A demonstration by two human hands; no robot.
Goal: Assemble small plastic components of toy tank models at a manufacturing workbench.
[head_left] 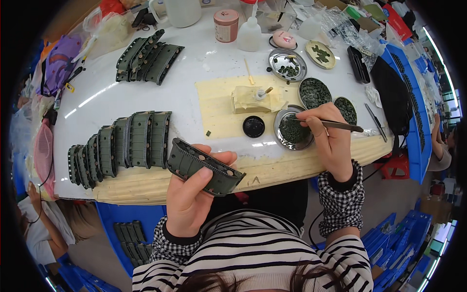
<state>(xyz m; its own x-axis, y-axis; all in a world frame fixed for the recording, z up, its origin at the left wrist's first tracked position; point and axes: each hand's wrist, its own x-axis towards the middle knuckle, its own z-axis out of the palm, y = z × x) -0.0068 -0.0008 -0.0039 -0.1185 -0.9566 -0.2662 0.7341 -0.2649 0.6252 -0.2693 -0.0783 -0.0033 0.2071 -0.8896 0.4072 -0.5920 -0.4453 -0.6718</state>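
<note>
My left hand (187, 199) is closed around a dark green curved ribbed part (204, 168), held tilted above the table's near edge. Between the thumb and fingers of my right hand (328, 138) is a pair of dark tweezers (343, 126). Their tips reach into a round metal dish (279, 139) of tiny dark green pieces (293, 130); whether they grip one is too small to tell. A small black-filled cup (253, 126) stands left of that dish. Behind it, a wrapped block (241, 100) bears a little pot with a stick in it.
Similar green parts stand in a row (121, 141) at left, with another group (148, 61) behind. More dishes of green pieces (314, 92) sit beyond my right hand. A squeeze bottle (249, 34) and a pink tin (226, 25) stand at the back. Blue crates (406, 107) flank the table.
</note>
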